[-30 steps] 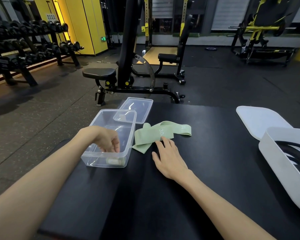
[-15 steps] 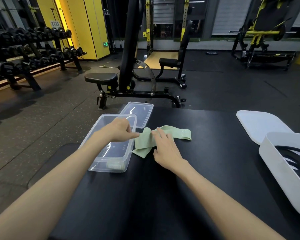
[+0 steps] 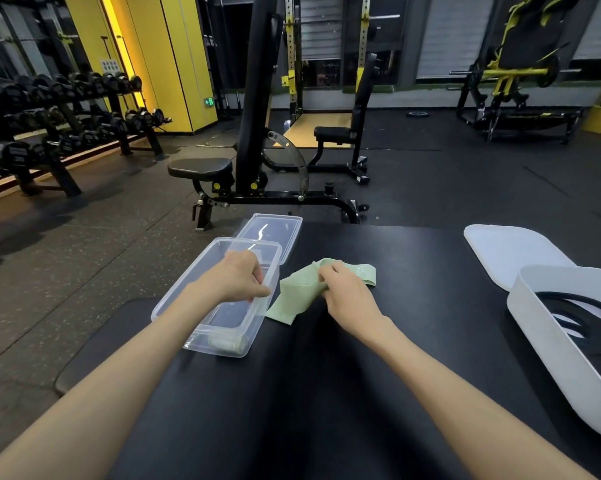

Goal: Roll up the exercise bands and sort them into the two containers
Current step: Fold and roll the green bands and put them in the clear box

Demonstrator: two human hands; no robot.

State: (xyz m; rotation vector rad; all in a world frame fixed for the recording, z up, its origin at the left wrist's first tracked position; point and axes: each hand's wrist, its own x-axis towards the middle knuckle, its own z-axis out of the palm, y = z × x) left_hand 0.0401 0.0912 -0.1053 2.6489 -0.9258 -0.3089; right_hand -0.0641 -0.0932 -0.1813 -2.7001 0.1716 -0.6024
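Right hand (image 3: 349, 296) pinching the light green exercise band (image 3: 301, 292) on the black mat (image 3: 378, 358), left hand (image 3: 242, 277) loosely curled over the clear plastic container (image 3: 202, 327) just beside, rolled band (image 3: 224, 342) inside its near end, white bin (image 3: 548, 344) holding black bands (image 3: 583, 313) well apart at right.

Dark rubber floor (image 3: 84, 258), yellow wall panels (image 3: 167, 60), dumbbell rack (image 3: 60, 116), adjustable bench (image 3: 223, 168).

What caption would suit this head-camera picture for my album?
Right hand gathers a green exercise band beside a clear container under the left hand.
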